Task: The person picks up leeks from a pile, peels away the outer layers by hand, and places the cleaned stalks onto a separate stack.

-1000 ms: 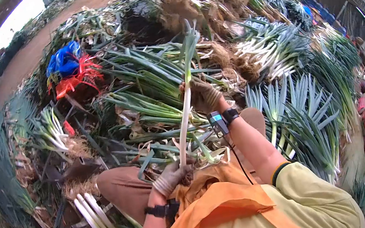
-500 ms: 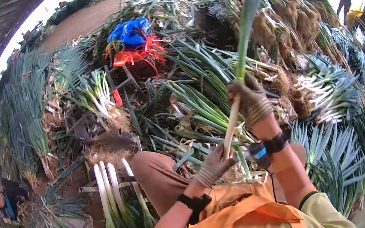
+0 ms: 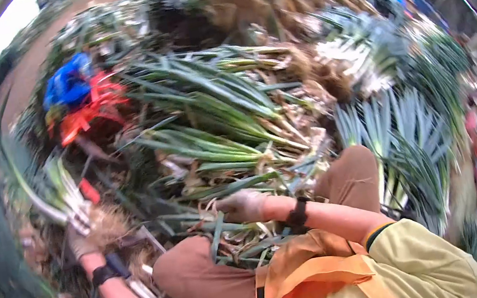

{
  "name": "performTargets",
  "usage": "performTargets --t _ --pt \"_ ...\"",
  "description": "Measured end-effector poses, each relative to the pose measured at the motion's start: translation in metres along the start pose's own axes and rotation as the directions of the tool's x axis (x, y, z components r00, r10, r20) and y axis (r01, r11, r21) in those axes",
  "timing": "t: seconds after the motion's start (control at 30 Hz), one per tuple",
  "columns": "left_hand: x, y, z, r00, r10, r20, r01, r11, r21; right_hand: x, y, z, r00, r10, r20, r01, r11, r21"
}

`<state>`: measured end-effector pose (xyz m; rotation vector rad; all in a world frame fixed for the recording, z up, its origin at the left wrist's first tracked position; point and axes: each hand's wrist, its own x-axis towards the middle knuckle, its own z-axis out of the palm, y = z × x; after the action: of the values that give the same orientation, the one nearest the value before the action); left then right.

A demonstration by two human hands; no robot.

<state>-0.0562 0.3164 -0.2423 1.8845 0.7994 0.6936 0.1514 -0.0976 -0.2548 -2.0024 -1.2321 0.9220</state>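
Observation:
At the left, my left hand [image 3: 83, 243], gloved, is closed around the pale lower end of a leek [image 3: 36, 196]. That leek tilts up and away, its green top curving upward. It lies beside a small bunch of leeks [image 3: 67, 189] with white stems and a mat of brown roots [image 3: 109, 226]. My gloved right hand [image 3: 245, 205] is over leaf scraps in front of my knees, its fingers curled together. Pale and green strips show at its fingertips, but blur hides what it grips, if anything.
A heap of loose leeks [image 3: 209, 122] lies ahead. Blue plastic [image 3: 68, 83] and red plastic strips [image 3: 91, 114] are beyond the bunch. White-stemmed leeks [image 3: 356, 60] are stacked at the right, with more leeks [image 3: 404, 140] standing nearer my knee.
My left hand has moved far left with the leek, to the small bunch. My right hand has come off the leek and dropped leftward over the scraps. The view has turned right.

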Motion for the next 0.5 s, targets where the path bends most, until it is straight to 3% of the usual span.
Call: performTargets --t 0.03,0.07,0.1,0.13,0.17,0.2,0.23,0.27,0.3,0.33,0.4,0.47,0.5 --pt "0.012 -0.03 -0.018 0.888 -0.425 0.177 0.429 0.629 -0.648 -0.013 0.037 -0.007 0.996 0.089 -0.023 -0.091 0.994 -0.06" --pt "0.023 -0.072 -0.039 0.808 -0.549 0.216 0.54 0.541 -0.645 -0.028 0.079 -0.01 0.985 0.169 -0.037 -0.172 0.978 -0.114" --pt "0.03 -0.095 -0.041 0.798 -0.551 0.243 0.562 0.536 -0.63 -0.039 0.127 -0.014 0.952 0.303 -0.033 -0.304 0.952 -0.022" --pt "0.034 -0.115 -0.042 0.764 -0.629 0.14 0.546 0.517 -0.659 -0.042 0.146 -0.035 0.898 0.436 0.06 -0.378 0.833 -0.404" --pt "0.037 -0.134 -0.041 0.712 -0.701 0.035 0.526 0.5 -0.688 -0.044 0.162 -0.057 0.807 0.581 0.102 -0.335 0.593 -0.732" --pt "0.038 -0.148 -0.038 0.642 -0.763 -0.076 0.5 0.492 -0.713 -0.056 0.206 -0.065 0.796 0.596 0.11 -0.343 0.592 -0.729" --pt "0.041 -0.157 -0.035 0.556 -0.809 -0.191 0.467 0.494 -0.734 -0.068 0.271 -0.062 0.74 0.654 -0.158 -0.643 0.619 -0.45" --pt "0.043 -0.162 -0.032 0.546 -0.815 -0.195 0.478 0.493 -0.727 -0.068 0.315 -0.061 0.576 0.729 -0.369 -0.801 0.594 -0.077" --pt "0.044 -0.166 -0.03 0.58 -0.807 -0.111 0.554 0.49 -0.673 -0.052 0.32 -0.074 0.54 0.75 -0.382 -0.84 0.506 -0.194" --pt "0.044 -0.169 -0.029 0.601 -0.799 -0.027 0.622 0.488 -0.613 -0.036 0.321 -0.079 0.525 0.786 -0.328 -0.851 0.49 -0.188" --pt "0.035 -0.15 -0.023 0.621 -0.784 0.002 0.614 0.486 -0.622 -0.01 0.344 -0.076 0.443 0.836 -0.324 -0.891 0.452 -0.052" --pt "0.032 -0.145 -0.03 0.737 -0.659 0.151 0.602 0.538 -0.59 0.013 0.372 -0.064 0.384 0.896 -0.225 -0.9 0.417 0.128" --pt "0.023 -0.131 -0.03 0.751 -0.638 0.17 0.544 0.452 -0.707 0.026 0.345 -0.068 0.45 0.867 -0.214 -0.89 0.454 -0.034"
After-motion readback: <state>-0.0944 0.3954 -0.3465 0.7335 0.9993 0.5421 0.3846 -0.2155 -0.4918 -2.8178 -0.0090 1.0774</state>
